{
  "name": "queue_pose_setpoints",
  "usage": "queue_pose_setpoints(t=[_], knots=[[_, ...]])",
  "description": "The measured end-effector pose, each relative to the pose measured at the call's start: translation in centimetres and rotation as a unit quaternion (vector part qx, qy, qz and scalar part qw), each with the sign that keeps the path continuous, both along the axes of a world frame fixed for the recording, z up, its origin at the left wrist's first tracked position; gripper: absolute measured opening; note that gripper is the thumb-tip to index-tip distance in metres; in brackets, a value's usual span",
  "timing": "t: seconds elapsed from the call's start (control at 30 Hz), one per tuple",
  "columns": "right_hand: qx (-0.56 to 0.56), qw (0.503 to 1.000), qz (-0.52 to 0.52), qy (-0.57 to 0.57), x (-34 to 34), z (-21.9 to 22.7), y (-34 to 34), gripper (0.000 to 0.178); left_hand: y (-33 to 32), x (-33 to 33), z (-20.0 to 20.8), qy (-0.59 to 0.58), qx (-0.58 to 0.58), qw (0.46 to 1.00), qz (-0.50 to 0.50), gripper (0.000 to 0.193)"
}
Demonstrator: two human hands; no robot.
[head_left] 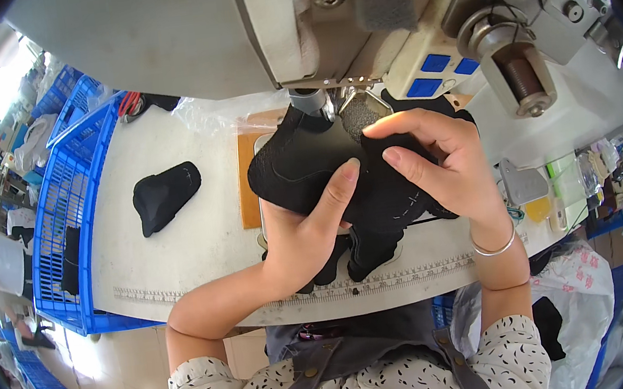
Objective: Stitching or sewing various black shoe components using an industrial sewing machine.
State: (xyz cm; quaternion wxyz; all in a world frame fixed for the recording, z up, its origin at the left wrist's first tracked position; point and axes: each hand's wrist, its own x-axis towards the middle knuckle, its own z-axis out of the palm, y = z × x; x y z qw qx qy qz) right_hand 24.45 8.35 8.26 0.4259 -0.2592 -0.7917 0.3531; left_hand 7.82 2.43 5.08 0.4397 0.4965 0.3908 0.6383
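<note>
Under the needle area (pixel 333 103) of a sewing machine (pixel 156 43) lies a black fabric piece (pixel 299 150) that looks like a shoe upper, with a curved seam line and a grey mesh part (pixel 361 114). My left hand (pixel 304 230) grips its near left edge, thumb on top and fingers hidden beneath. With thumb and index finger bent close together, my right hand (pixel 442 160) holds the right side of the piece near the mesh. More black fabric (pixel 376 252) hangs below, between my hands; whether it is joined to the piece I cannot tell.
Another black piece (pixel 167 197) rests on the white table (pixel 122 254) at left, beside a blue crate (pixel 57 254). Red-handled scissors (pixel 131 105) and clear plastic (pixel 221 112) lie farther back. A ruler strip (pixel 383 285) runs along the near edge. Thread (pixel 521 78) sits on the machine at right.
</note>
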Motion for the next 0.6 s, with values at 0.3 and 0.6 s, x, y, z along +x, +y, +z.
queue_pose_setpoints(t=[0.3, 0.6], knots=[[-0.01, 0.999, 0.009, -0.036, -0.01, 0.89, -0.66, 0.013, -0.58, -0.54, 0.57, -0.105, -0.131, 0.985, -0.044, 0.023], [0.048, 0.997, 0.007, -0.058, -0.1, 0.9, -0.71, 0.014, -0.4, -0.7, 0.86, -0.058, -0.127, 0.989, -0.042, 0.019]])
